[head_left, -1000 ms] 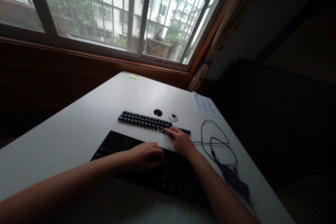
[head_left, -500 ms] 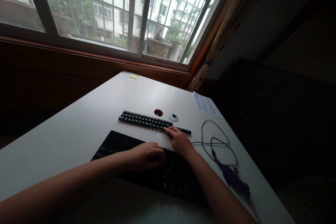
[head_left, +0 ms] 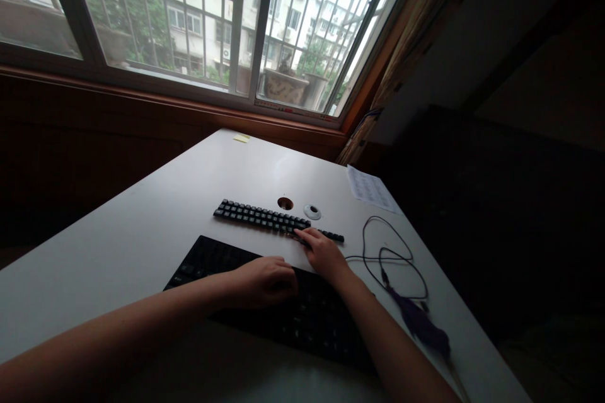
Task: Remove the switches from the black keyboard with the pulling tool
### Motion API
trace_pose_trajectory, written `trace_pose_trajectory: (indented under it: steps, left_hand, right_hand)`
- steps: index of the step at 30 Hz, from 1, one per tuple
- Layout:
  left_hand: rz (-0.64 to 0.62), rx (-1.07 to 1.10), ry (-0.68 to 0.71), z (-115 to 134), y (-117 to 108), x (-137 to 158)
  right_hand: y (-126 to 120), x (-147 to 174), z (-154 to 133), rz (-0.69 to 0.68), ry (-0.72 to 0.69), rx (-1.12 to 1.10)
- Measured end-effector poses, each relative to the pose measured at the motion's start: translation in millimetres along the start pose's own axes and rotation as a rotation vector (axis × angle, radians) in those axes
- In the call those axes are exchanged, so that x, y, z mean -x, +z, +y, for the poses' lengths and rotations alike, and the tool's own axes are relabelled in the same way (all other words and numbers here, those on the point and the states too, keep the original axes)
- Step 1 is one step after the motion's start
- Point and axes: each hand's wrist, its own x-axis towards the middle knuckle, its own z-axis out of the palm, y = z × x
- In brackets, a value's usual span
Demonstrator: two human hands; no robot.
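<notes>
Keyboard (head_left: 319,321), black, lies angled on near part of white bench (head_left: 142,233), partly hidden by both forearms. Dark keycaps (head_left: 262,215) lined up in rows just beyond it. Left hand (head_left: 265,282) curled over the keyboard, fingers bent under; can't tell if it grips anything. Right hand (head_left: 326,254) closed around a slim dark tool (head_left: 301,240) beside the keycaps, tip too small to read. White ring (head_left: 312,211) beyond the keycaps.
</notes>
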Motion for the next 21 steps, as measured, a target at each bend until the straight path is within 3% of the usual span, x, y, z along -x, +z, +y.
trace_pose_trajectory:
  steps: [16,21]
  left_hand:
    - [0.009,0.001,0.011,-1.6,1.4,0.3]
    - [0.008,0.003,0.011,0.9,-1.2,-0.3]
  right_hand:
    - [0.5,0.8,1.6,0.010,0.014,-0.018]
    - [-6.0,2.2,-0.5,0.133,0.010,-0.030]
